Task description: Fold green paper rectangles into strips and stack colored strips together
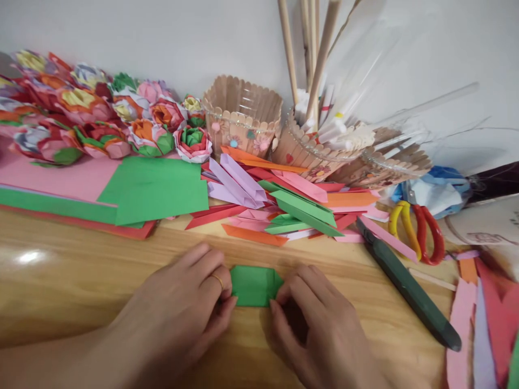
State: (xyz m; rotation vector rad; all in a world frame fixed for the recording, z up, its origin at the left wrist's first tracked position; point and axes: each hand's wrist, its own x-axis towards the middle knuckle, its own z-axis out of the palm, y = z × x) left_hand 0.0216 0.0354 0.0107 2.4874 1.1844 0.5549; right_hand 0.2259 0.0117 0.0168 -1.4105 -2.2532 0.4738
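Note:
A small folded piece of green paper [253, 286] lies on the wooden table, with creases and a pointed corner at its right side. My left hand [190, 302] pinches its left end between thumb and curled fingers; a ring is on one finger. At the right end, my right hand [320, 319] holds the paper's corner in a pinch. Both ends of the paper are partly hidden by my fingers. Behind it lies a pile of folded strips [304, 210] in green, pink, red, orange and purple.
Green sheets [162, 189] lie over stacked coloured paper at the left, below folded paper flowers [85, 105]. Wooden-stick baskets [243, 116] stand along the wall. At the right are scissors [432, 235], a dark green knife-like tool [409, 286] and paper strips [460, 324].

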